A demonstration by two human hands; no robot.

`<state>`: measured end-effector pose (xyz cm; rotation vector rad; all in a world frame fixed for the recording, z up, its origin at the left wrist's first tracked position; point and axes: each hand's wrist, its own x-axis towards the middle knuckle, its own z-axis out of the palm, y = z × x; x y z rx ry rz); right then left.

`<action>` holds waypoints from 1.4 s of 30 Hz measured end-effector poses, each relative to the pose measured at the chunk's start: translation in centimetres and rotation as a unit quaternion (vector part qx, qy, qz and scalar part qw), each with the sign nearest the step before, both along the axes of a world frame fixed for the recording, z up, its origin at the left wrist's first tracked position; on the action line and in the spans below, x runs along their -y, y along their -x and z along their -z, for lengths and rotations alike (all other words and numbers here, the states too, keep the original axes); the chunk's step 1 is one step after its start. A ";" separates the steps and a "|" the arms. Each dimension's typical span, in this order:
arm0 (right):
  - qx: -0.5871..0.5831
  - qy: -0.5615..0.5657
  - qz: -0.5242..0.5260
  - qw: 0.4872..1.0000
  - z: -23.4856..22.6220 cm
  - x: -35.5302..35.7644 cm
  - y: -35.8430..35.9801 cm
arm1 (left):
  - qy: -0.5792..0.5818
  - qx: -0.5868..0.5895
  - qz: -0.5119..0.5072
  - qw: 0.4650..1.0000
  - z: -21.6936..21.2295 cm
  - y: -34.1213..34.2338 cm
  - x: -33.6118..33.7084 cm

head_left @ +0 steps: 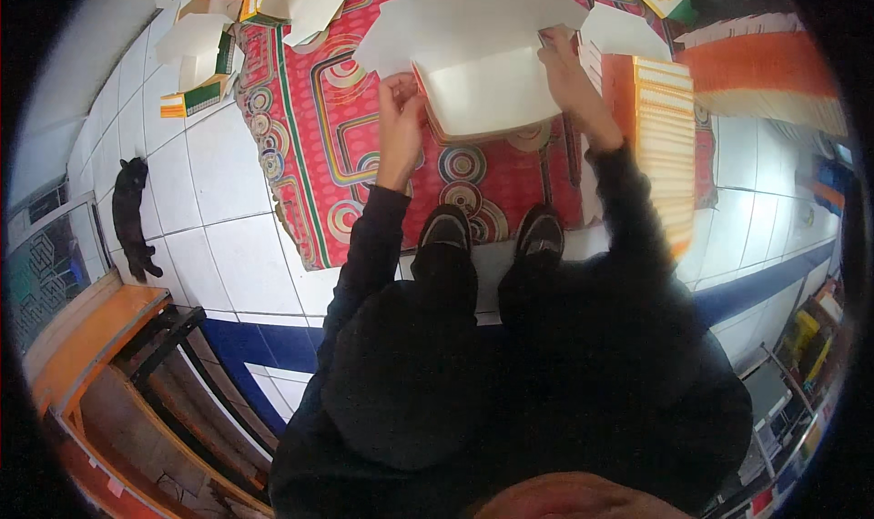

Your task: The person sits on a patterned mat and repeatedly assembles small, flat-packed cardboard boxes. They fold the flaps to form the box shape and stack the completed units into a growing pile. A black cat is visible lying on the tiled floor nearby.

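Note:
Between my two hands sits a paperboard box (492,89), white inside, with its large far flap standing up and wide open. At its left wall, my left hand (399,123) has its fingers bent round the edge and the thumb against the side. My right hand (572,75) pinches the far right corner, where a side flap (624,33) spreads outward. The box rests on or just above a red patterned mat (364,178); which of the two I cannot tell.
An upright row of orange-and-white folded cartons (663,137) stands right of the box; another stack (756,59) lies beyond. Open boxes (202,73) sit at the far left. A black cat (132,214) lies on the white tiles. A wooden bench (96,341) is near left.

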<state>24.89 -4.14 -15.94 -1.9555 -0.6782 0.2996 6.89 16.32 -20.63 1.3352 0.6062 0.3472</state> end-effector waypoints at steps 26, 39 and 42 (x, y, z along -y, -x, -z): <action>0.056 0.198 0.107 0.973 0.0 0.2 1.8 | -0.083 -0.008 0.010 0.996 -1.0 0.3 1.1; 0.122 0.135 0.157 0.971 -3.8 1.6 3.0 | -0.702 -0.138 -0.162 0.679 -2.6 -9.1 -25.7; 0.134 0.096 0.152 0.974 -3.2 1.8 2.3 | -0.788 -0.235 -0.149 0.549 -2.4 -13.2 -31.3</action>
